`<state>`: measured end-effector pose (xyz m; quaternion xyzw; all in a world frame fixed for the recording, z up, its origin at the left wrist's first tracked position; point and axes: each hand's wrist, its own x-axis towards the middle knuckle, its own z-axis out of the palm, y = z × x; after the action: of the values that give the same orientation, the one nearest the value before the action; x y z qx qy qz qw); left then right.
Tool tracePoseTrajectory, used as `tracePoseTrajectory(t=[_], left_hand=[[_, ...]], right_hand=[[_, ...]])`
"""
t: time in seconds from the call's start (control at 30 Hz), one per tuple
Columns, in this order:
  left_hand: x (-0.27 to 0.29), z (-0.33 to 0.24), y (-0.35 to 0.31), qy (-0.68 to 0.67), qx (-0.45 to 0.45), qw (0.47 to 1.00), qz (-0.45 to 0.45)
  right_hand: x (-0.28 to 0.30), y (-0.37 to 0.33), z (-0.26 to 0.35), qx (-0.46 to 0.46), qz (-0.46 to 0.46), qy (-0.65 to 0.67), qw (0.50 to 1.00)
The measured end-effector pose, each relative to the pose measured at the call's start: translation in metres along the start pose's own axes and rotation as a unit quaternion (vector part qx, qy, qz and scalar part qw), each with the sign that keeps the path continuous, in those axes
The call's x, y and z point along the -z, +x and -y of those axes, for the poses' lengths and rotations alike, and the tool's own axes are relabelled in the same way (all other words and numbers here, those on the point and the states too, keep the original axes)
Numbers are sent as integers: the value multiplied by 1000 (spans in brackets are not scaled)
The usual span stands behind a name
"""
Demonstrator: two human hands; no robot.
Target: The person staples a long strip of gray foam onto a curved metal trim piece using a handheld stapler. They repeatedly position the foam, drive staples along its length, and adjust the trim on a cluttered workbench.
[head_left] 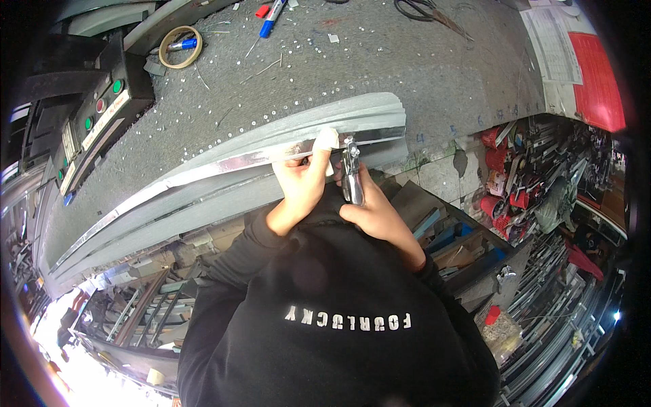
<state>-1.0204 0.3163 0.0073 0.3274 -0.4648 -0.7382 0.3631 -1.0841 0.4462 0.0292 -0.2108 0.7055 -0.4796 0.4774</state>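
Note:
Several long grey slats or profiles (359, 108) lie side by side across the grey-covered bench in front of me, with a shiny silvery strip (224, 161) running along them. My left hand (304, 178) is closed on the edge of this strip, its thumb on top with a white wrapping (327, 139). In my right hand (380, 214) is a chrome plier-like hand tool (351, 176), gripped upright by its handles. The head of the tool meets the strip just right of my left thumb; whether its jaws bite the strip is too small to tell.
Scissors (430, 12), a blue marker (272, 19) and a tape roll (180, 47) lie at the bench's far side. A control box with green buttons (102, 115) stands left. Racks of metal lengths (542, 325) and red-wrapped items (498, 163) are on the right.

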Motion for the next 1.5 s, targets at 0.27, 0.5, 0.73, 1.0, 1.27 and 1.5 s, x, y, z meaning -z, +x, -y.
tracePoseTrajectory(t=[0.27, 0.5, 0.73, 1.0, 1.27, 1.5], left_hand=[[0, 0, 2, 1, -24, 1000, 9], [0, 2, 1, 14, -35, 999, 6], [1, 0, -8, 49, -21, 999, 9], [-1, -6, -13, 35, -13, 999, -3], [-6, -10, -11, 13, -20, 1000, -13], [-4, -11, -10, 21, -39, 999, -4]], right_hand=[[3, -13, 8, -21, -29, -57, 998], [3, -15, 21, -19, -60, -47, 997], [3, -15, 27, -37, -50, 4, 998], [2, -9, 27, -60, -36, 24, 997], [-3, -6, 19, -36, -89, -24, 995], [-5, 0, 7, -28, -52, -12, 998]])
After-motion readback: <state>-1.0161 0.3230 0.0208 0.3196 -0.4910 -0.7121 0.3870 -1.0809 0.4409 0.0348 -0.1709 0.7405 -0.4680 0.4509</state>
